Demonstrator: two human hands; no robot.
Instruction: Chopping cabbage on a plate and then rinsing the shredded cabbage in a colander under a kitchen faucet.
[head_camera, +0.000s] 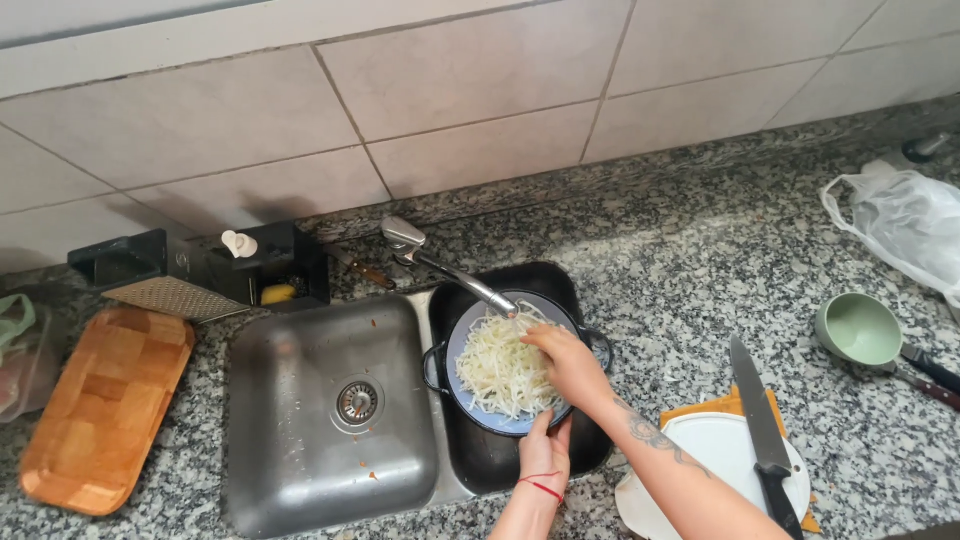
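A blue round colander (462, 345) with black handles sits in the small right basin of the steel sink (300, 440), full of pale shredded strands (500, 372). My left hand (545, 450) grips the colander's near rim. My right hand (565, 362) rests on top of the shreds, fingers pressed into them. The tap spout (455, 272) ends just over the colander's far edge; I cannot tell whether water runs.
A wooden cutting board (105, 405) lies at the left beside a box grater (170, 285) and a black caddy. At the right are a white board (720, 455) with a big knife (762, 430), a green cup (858, 328) and a plastic bag (905, 225).
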